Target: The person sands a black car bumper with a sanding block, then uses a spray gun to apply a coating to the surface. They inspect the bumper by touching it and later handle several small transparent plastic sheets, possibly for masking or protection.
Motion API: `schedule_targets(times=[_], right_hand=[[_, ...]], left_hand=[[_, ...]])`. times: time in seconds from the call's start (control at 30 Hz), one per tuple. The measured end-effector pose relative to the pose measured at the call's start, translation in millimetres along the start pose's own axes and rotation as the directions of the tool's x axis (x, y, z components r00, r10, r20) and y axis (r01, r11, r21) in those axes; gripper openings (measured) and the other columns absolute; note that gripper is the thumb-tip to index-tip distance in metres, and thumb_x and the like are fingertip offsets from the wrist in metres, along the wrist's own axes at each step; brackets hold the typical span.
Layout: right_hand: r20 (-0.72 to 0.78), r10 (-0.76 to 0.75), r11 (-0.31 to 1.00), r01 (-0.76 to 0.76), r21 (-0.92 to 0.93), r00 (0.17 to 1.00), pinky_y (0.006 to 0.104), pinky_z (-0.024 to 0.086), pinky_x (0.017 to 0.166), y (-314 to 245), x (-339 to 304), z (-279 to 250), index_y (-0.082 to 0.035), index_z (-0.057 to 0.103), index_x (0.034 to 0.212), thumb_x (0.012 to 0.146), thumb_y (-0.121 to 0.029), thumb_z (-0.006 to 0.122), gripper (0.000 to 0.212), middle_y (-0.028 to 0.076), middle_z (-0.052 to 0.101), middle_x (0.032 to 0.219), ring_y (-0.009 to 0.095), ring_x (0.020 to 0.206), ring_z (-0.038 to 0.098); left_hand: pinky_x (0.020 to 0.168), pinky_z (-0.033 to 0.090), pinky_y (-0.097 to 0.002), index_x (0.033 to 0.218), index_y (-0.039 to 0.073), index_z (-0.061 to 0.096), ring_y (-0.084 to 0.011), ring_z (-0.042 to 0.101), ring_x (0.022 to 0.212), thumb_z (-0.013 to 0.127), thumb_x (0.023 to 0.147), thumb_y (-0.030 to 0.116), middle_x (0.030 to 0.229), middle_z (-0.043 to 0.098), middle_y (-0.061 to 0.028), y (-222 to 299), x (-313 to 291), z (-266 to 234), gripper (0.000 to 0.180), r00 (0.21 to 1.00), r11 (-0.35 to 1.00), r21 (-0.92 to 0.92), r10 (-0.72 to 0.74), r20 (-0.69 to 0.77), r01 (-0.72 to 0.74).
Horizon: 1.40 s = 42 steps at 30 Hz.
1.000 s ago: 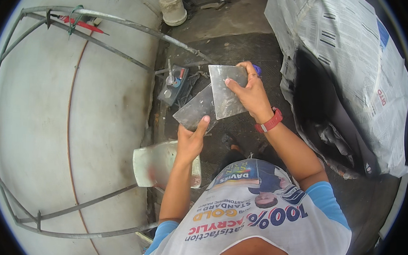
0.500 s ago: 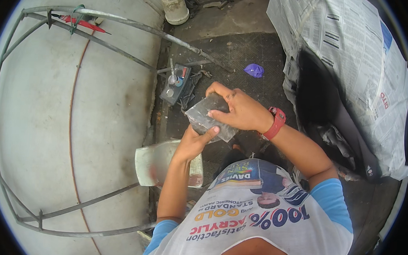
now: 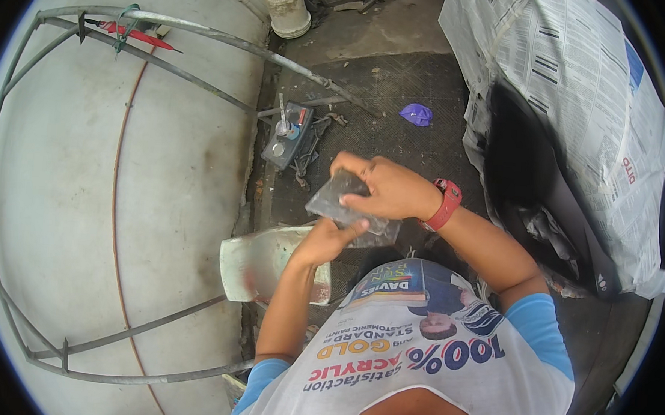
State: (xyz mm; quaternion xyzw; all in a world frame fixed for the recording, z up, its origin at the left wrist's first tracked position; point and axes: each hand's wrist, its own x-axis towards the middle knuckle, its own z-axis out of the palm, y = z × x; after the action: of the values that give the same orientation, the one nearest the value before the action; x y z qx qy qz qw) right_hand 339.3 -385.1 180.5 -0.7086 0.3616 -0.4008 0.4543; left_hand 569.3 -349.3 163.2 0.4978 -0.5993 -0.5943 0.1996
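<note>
In front of my body, my right hand (image 3: 395, 190) grips a smeared grey flat piece (image 3: 327, 201), thumb on its upper face and fingers curled over the far edge. My left hand (image 3: 323, 242) is closed just below, its thumb pointing right, on a second grey flat piece (image 3: 380, 235) that shows beneath the first. The two pieces overlap and are blurred, so I cannot tell exactly what they are or whether they touch. A red watch sits on my right wrist.
A pale, stained plastic seat (image 3: 250, 267) stands beyond my left forearm. Further off are a dark box (image 3: 279, 152) with a small can on it, a purple crumpled item (image 3: 415, 114) and a dirty bucket (image 3: 288, 11). A metal frame (image 3: 206, 33) stands left; a newspaper-masked black panel (image 3: 519, 157) right.
The two grey pieces have shifted against each other and tilted, the lower one now sticking out more to the right. My left hand has moved slightly right and nearer my body.
</note>
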Motion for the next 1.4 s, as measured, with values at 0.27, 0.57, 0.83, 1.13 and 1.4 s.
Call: schedule_targets(times=[0.27, 0.57, 0.83, 1.13, 1.4], right_hand=[[-0.387, 0.371, 0.883, -0.191, 0.430, 0.844, 0.0296, 0.057, 0.087, 60.9, 7.9, -33.5, -0.005, 0.069, 0.117, 0.094, -0.012, 0.082, 0.028, 0.000, 0.075, 0.100, 0.008, 0.092, 0.071], [-0.462, 0.512, 0.728, -0.081, 0.681, 0.724, 0.0345, 0.058, 0.096, 85.5, 21.4, 1.3, -0.002, 0.070, 0.125, 0.098, -0.017, 0.081, 0.033, 0.007, 0.078, 0.110, 0.013, 0.104, 0.072], [0.210, 0.342, 0.938, -0.320, -0.133, 0.916, 0.0357, 0.060, 0.089, 85.0, 49.2, 43.2, -0.009, 0.073, 0.134, 0.099, -0.019, 0.075, 0.036, 0.006, 0.078, 0.111, 0.016, 0.096, 0.074], [0.017, -0.198, 0.799, 0.172, -0.576, 0.980, 0.0464, 0.059, 0.090, 103.1, 147.8, 154.5, -0.021, 0.059, 0.151, 0.088, -0.010, 0.069, 0.065, 0.011, 0.072, 0.125, 0.034, 0.114, 0.070], [0.004, 0.320, 0.931, -0.313, -0.189, 0.947, 0.0478, 0.055, 0.097, 190.2, 195.2, 112.7, -0.008, 0.075, 0.125, 0.106, -0.025, 0.063, 0.028, 0.021, 0.075, 0.112, 0.037, 0.107, 0.073]], left_hand=[[0.102, 0.055, -0.0379, 0.134, -0.002, 0.064, -0.0208, 0.071, 0.114, 0.082, 0.096, 0.012, 0.128, 0.074, -0.0141, -28.7, 3.3, -44.1, 0.044, 0.974, 0.940, -0.330, -0.145, -0.175, 0.081], [0.099, 0.058, -0.0410, 0.123, 0.000, 0.067, -0.0251, 0.073, 0.108, 0.083, 0.088, 0.008, 0.112, 0.075, -0.0121, -49.9, 0.8, -92.5, 0.040, 0.925, 0.744, -0.668, -0.241, -0.294, -0.019], [0.096, 0.054, -0.0344, 0.121, -0.005, 0.069, -0.0208, 0.072, 0.104, 0.080, 0.099, 0.017, 0.116, 0.077, -0.0145, -59.9, 27.1, -128.0, 0.034, 0.707, 0.987, -0.135, -0.031, -0.706, -0.091], [0.105, 0.051, -0.0386, 0.138, -0.003, 0.060, -0.0229, 0.068, 0.118, 0.075, 0.100, 0.012, 0.126, 0.073, -0.0157, -79.3, 43.1, -185.8, 0.043, 0.897, 0.994, 0.046, 0.110, -0.427, -0.100], [0.103, 0.050, -0.0324, 0.135, 0.000, 0.060, -0.0139, 0.063, 0.114, 0.073, 0.103, 0.011, 0.126, 0.070, -0.0079, -101.8, 53.3, -240.6, 0.036, 0.937, 0.909, -0.404, -0.050, -0.347, -0.101]])
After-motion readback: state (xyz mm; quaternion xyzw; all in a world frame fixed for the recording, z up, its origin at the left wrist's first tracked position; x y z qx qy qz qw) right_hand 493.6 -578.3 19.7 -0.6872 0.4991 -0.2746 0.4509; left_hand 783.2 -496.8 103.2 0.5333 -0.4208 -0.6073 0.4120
